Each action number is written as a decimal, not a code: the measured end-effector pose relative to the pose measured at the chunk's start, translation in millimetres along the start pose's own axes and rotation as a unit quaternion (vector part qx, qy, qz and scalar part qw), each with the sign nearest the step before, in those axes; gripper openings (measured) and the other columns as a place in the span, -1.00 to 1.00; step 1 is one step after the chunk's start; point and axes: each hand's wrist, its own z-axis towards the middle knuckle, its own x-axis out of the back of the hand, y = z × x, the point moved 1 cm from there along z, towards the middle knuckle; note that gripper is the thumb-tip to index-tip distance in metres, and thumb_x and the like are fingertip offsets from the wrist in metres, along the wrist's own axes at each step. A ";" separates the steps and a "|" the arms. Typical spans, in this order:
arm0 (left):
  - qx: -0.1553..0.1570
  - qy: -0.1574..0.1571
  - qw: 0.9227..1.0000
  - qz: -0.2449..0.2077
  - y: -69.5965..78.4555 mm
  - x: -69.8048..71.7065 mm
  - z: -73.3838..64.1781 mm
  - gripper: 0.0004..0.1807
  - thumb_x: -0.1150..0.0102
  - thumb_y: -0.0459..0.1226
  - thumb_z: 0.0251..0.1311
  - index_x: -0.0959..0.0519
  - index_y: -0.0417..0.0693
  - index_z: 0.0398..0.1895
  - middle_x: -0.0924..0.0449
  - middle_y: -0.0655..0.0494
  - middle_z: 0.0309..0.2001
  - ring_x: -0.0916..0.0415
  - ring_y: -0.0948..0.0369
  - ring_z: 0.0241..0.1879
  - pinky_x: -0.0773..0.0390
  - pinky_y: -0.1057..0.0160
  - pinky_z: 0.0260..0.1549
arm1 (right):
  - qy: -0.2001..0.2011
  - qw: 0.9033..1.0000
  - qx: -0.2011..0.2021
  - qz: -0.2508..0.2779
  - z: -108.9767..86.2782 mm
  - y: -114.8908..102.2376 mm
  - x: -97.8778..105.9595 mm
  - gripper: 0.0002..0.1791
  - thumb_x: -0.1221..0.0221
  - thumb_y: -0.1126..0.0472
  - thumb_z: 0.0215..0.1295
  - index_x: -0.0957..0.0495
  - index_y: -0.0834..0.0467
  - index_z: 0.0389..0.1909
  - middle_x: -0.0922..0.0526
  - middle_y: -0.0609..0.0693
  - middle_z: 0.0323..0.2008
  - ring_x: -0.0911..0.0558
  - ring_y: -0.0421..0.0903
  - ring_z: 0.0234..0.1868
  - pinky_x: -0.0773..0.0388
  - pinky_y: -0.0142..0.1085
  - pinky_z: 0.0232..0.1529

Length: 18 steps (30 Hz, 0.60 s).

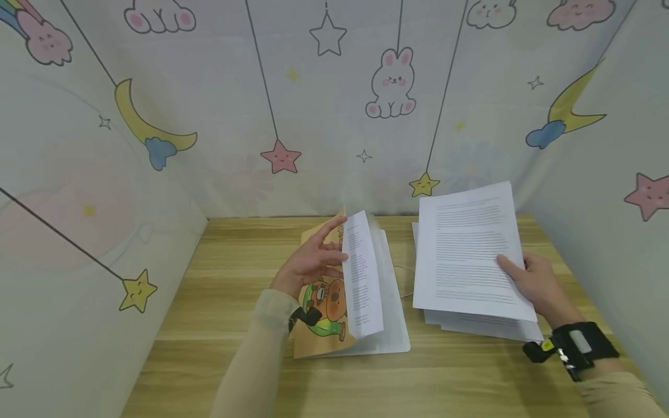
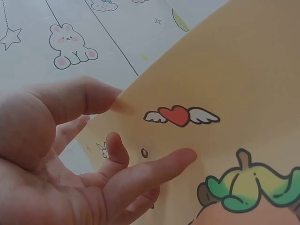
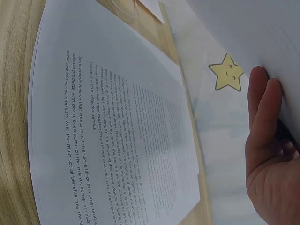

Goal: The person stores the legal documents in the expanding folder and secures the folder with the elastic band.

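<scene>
Sheets gripped by the right hand require level handling, while the left hand, fingers pinching the folder cover, should avoid creasing it.

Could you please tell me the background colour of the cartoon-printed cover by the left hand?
The cover is light orange-tan, best seen in the left wrist view.

The left sleeve is pale cream with a softly gathered cuff, and the right sleeve matches; left hand and right hand are bare. A small black wrist camera sits at left. At right, a wide black strap carries a pale rectangular patch, beside a black camera marked yellow-green.
</scene>
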 end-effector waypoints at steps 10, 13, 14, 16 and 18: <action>0.003 -0.012 1.000 0.011 3.4 -4.9 -0.9 0.00 -0.19 -0.57 0.34 -0.15 0.52 0.64 -0.29 -0.57 0.33 -0.59 -0.34 0.11 -0.74 -0.05 -0.23 | -0.003 1.000 0.013 0.000 -2.4 -8.9 -5.0 -0.11 0.04 -0.33 0.58 -0.33 0.40 0.46 -0.64 0.35 -0.01 -0.70 -0.04 -0.31 -0.65 -0.24 -0.39; 0.004 -0.010 1.000 0.015 3.2 -4.8 -0.9 -0.02 -0.19 -0.56 0.35 -0.16 0.54 0.62 -0.30 -0.56 0.34 -0.61 -0.33 0.09 -0.74 -0.04 -0.22 | -0.002 1.000 0.016 0.006 -3.5 -12.8 -7.0 -0.11 0.04 -0.34 0.57 -0.33 0.38 0.47 -0.64 0.36 0.00 -0.71 -0.04 -0.30 -0.66 -0.24 -0.38; 0.004 -0.008 1.000 0.016 3.2 -4.8 -1.0 -0.02 -0.19 -0.56 0.35 -0.17 0.55 0.62 -0.30 -0.56 0.34 -0.60 -0.34 0.09 -0.74 -0.04 -0.22 | 0.000 1.000 0.018 0.008 -3.9 -14.0 -7.8 -0.12 0.04 -0.33 0.57 -0.33 0.37 0.47 -0.65 0.36 0.00 -0.71 -0.04 -0.31 -0.66 -0.24 -0.39; 0.003 -0.008 1.000 0.016 3.0 -4.6 -1.1 -0.02 -0.18 -0.57 0.35 -0.18 0.56 0.61 -0.31 -0.56 0.34 -0.60 -0.34 0.09 -0.74 -0.04 -0.22 | 0.005 1.000 0.022 0.010 -4.6 -16.5 -9.5 -0.13 0.02 -0.33 0.57 -0.35 0.36 0.47 -0.66 0.35 0.00 -0.71 -0.05 -0.32 -0.66 -0.24 -0.40; 0.002 -0.008 1.000 0.015 2.9 -4.1 -1.1 -0.02 -0.18 -0.57 0.35 -0.19 0.57 0.61 -0.31 -0.57 0.34 -0.61 -0.33 0.08 -0.74 -0.05 -0.23 | 0.008 1.000 0.025 0.015 -5.1 -18.8 -11.7 -0.14 0.00 -0.32 0.56 -0.37 0.36 0.47 -0.67 0.35 -0.01 -0.71 -0.06 -0.33 -0.65 -0.24 -0.41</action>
